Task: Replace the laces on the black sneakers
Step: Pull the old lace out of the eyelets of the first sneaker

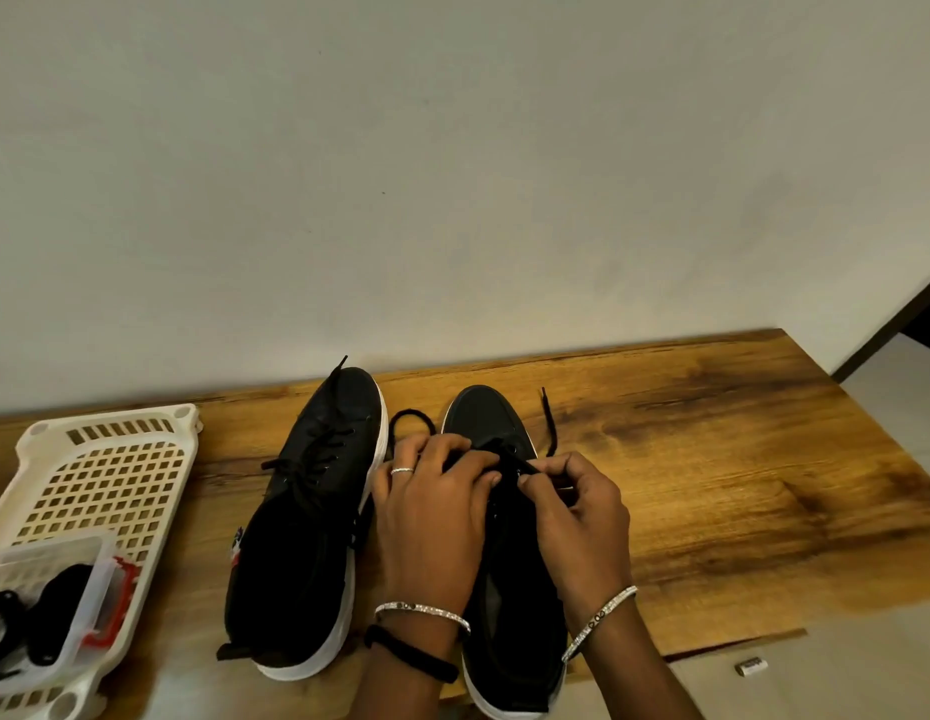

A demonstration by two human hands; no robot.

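Left hand [432, 491] and right hand [572, 506] both pinch the lace [551, 423] at the right sneaker [483, 413], seemingly mid-lacing; the left sneaker [296, 537] sits laced, untied.

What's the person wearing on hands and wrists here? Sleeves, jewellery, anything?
Left hand: thin silver ring on one finger, glittery silver bangle at the wrist, thick black cord band just behind it. Right hand: one silver bangle with small dark markings at the wrist. No sleeves in view.
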